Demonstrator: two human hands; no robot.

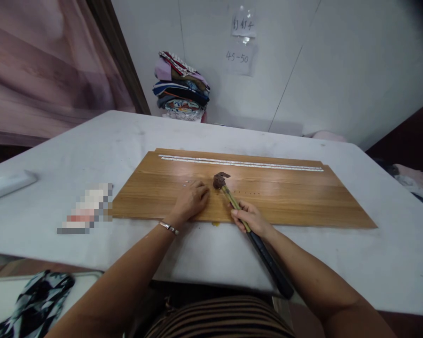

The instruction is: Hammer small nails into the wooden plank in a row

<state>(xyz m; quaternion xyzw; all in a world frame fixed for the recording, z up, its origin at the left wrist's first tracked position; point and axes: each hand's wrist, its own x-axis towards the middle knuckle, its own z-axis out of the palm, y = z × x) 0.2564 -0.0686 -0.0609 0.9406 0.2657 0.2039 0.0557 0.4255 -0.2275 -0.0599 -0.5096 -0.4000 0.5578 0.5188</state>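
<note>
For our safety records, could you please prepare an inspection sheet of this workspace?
Surface: white table bearing a brown wooden board with white marked strips.
Job's things: rusty-headed claw hammer with yellow-and-black handle; tiny metallic pieces near the left hand.
Clutter: pixelated item, pale cylindrical object, both left of the board.
Hands: right hand grips the hammer; the left's grip is unclear.
Cables: nothing seen.
Surroundings: pink curtain, pale wall, multicoloured folded-fabric stack.

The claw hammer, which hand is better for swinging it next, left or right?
Probably the right hand: its grip is around the claw hammer, with the head over the wood-grain board. The left hand is down at the wood-grain board, apart from the claw hammer.
</note>
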